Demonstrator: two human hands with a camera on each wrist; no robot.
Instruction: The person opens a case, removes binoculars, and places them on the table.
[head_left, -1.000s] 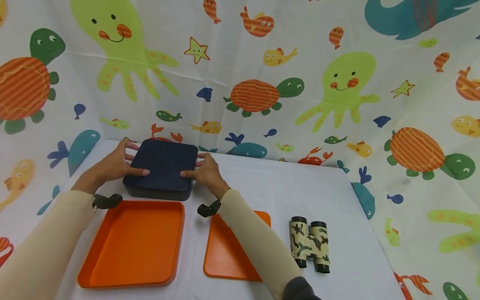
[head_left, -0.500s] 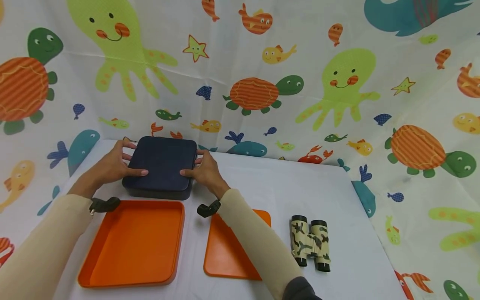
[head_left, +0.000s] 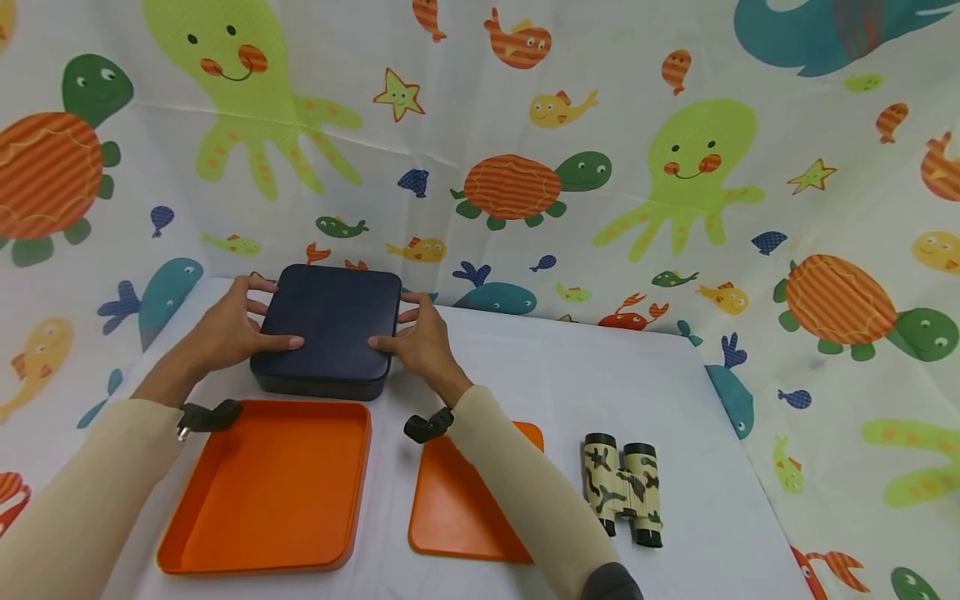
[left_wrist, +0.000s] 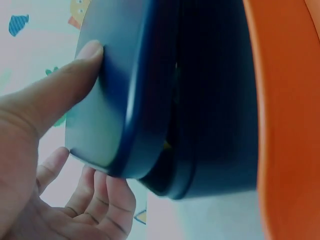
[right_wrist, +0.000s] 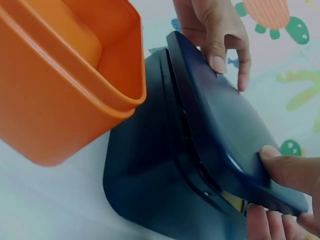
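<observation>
A navy blue box (right_wrist: 140, 150) stands at the far left of the table, its matching lid (head_left: 333, 321) tilted up at the far side. My left hand (head_left: 228, 333) holds the lid's left edge, thumb on top and fingers along the side. On the opposite edge, my right hand (head_left: 426, 343) grips the lid the same way. Between lid and box a dark gap shows in both wrist views. A small yellowish patch (right_wrist: 233, 201) peeks out of that gap in the right wrist view; the rest of the inside is hidden.
Nearer me stands an open orange box (head_left: 262, 492), close in front of the navy one. An orange lid (head_left: 450, 517) lies to its right, partly under my right forearm. Camouflage binoculars (head_left: 622, 492) lie at the right. A sea-animal curtain (head_left: 420, 167) hangs behind the table.
The navy lid's far edge has risen a little, covering more of the crab printed behind it. Both hands have kept their hold on the lid.
</observation>
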